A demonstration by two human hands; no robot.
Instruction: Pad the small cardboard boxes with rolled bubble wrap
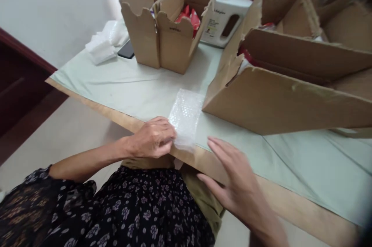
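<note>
A small piece of clear bubble wrap (186, 117) lies flat on the pale green tablecloth (130, 88), close to the table's near edge. My left hand (152, 138) is closed, its fingertips pinching the near left corner of the bubble wrap. My right hand (234, 179) hovers just right of it, over the table's wooden edge, fingers stretched out and holding nothing.
A large cardboard box (279, 96) with open flaps stands right behind the bubble wrap. Two smaller open cardboard boxes (162, 26) with red packets stand further back. A white bottle with a green cap (225, 12), a dark phone (127, 50) and more plastic wrap (104, 43) lie beyond.
</note>
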